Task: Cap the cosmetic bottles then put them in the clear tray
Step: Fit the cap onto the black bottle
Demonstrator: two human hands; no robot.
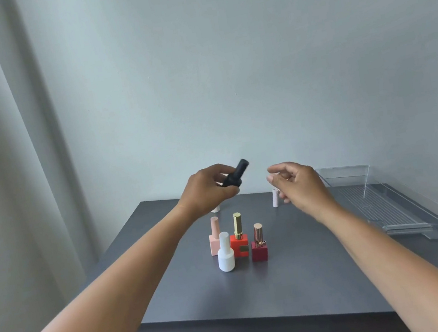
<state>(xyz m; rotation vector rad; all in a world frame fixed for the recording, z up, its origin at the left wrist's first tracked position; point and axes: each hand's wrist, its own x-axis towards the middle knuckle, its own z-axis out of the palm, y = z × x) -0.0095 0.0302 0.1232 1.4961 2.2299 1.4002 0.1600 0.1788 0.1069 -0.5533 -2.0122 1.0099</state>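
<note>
Now left hand [208, 193] is gripping black bottle [235, 176] by body, tilted, above surface [302, 281]. Right hand [298, 182] is hovering near, fingers loose, holding nothing. Bottle probably light, stiff, slippery: body is giving safer hold than cap. Tray [376, 207] standing right.

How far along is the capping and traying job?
Done: pink bottle, white bottle, orange bottle and dark red bottle stand capped on the table. In hand: left hand holds the black bottle, cap on; right hand open beside it. Left: clear tray shows no bottles, so all need traying.
</note>
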